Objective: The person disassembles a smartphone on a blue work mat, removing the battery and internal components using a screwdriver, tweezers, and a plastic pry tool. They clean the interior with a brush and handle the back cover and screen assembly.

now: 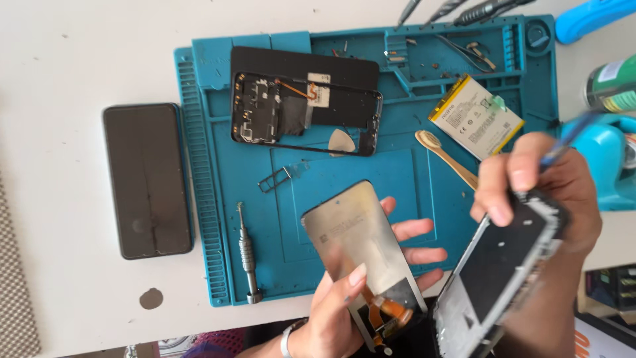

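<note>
The grey rectangular display panel (361, 248) with orange flex cable was held above the blue repair mat (218, 166), left hand (344, 305) fingers clamped around it; the right hand (536, 192) gripped the black phone frame (497, 272); a silver screwdriver (248, 255) lay nearby.

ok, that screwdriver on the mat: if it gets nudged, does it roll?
Probably rolls: the screwdriver has a round metal handle and lies flat on the blue mat. Its knurling may slow it. It looks stiff and dense for its size.
</note>
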